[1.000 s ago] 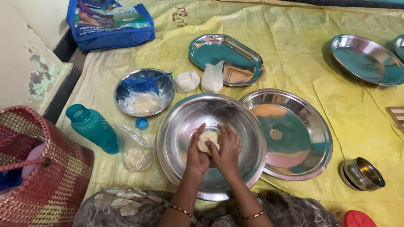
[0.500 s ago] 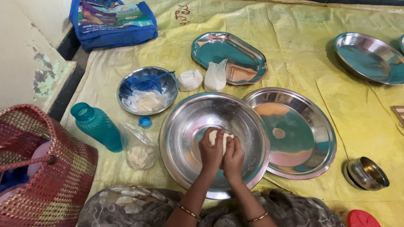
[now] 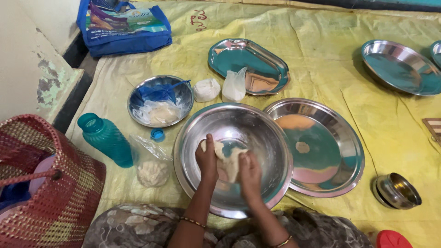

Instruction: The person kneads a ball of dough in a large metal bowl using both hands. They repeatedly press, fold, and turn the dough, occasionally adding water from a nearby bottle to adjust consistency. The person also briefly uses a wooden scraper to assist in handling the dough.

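You work the dough (image 3: 228, 160) low inside the bowl (image 3: 193, 138), so its walls catch what spreads. Your left hand (image 3: 206, 158) and right hand (image 3: 249, 172) press into the lump from either side, fingers curled shut around it. Right of the bowl, a plate (image 3: 340, 128) carries one small dough disc (image 3: 302, 147).

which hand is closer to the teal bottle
Left. The left hand is in the big steel bowl on the side toward the teal bottle; the right hand is further over, with the dough between them.
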